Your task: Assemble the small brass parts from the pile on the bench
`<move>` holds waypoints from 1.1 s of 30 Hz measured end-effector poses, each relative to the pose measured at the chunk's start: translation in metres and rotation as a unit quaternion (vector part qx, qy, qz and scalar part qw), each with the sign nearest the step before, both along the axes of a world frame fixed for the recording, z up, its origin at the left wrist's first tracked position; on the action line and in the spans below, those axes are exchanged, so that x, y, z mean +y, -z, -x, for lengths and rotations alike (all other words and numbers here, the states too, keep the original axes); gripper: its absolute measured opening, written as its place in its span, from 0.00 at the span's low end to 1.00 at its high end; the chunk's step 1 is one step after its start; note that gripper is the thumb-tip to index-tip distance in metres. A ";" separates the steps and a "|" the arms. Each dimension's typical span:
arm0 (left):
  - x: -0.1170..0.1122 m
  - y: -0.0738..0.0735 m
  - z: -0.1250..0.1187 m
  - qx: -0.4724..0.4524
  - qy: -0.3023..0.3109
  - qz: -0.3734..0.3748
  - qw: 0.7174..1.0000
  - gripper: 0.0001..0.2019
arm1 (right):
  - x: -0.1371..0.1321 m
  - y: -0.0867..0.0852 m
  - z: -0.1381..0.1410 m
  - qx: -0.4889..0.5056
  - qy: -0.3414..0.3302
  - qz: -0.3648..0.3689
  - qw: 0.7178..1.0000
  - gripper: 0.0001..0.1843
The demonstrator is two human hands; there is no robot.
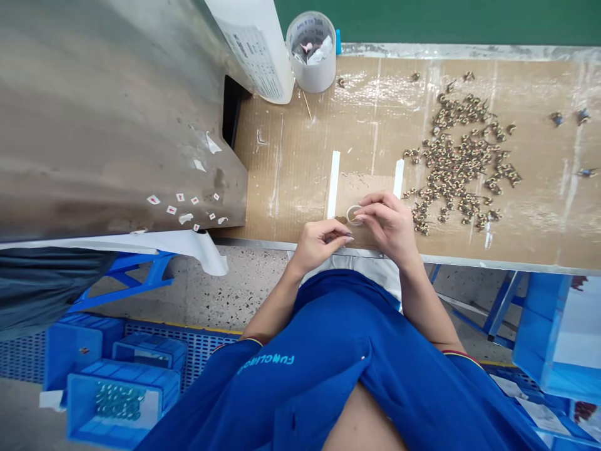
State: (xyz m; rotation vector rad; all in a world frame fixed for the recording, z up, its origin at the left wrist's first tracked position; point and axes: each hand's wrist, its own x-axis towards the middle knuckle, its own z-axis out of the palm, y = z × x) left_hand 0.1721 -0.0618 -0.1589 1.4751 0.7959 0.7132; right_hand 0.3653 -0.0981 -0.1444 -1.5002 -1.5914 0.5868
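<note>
My right hand (pixel 389 225) is closed in a pinch over a small round white-rimmed ring or shallow cap (pixel 348 215). A thin yellowish stick tip shows at its fingertips, inside the rim. Just left and nearer the table edge, my left hand (pixel 319 244) is also pinched; a tiny dark piece seems to be at its fingertips, too small to name. Beneath the hands lies a cardboard piece (pixel 364 185) between two white strips (pixel 334 185). To the right of my right hand spreads a pile of small gold-and-dark metal parts (pixel 457 156).
A tape-roll cup (pixel 317 72) with scraps stands at the back beside a white labelled bottle (pixel 263 56). A thin wooden stick (pixel 307 105) lies near it. A metal housing (pixel 141 125) with arrow stickers fills the left. Blue bins (pixel 124 401) stand below.
</note>
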 end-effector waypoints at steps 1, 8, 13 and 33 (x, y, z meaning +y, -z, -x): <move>0.000 -0.001 0.000 0.004 0.001 -0.007 1.000 0.10 | 0.000 0.000 0.000 0.006 0.002 -0.005 1.000 0.10; -0.001 -0.007 -0.003 0.032 -0.001 -0.049 0.998 0.07 | -0.003 -0.006 0.004 0.080 0.068 -0.057 0.993 0.11; -0.001 -0.006 -0.004 0.029 0.007 -0.092 0.995 0.06 | -0.015 -0.019 0.003 0.105 0.096 -0.004 0.990 0.17; -0.001 -0.005 -0.004 0.030 0.018 -0.119 0.992 0.04 | -0.030 -0.019 0.013 0.068 0.058 0.003 0.996 0.10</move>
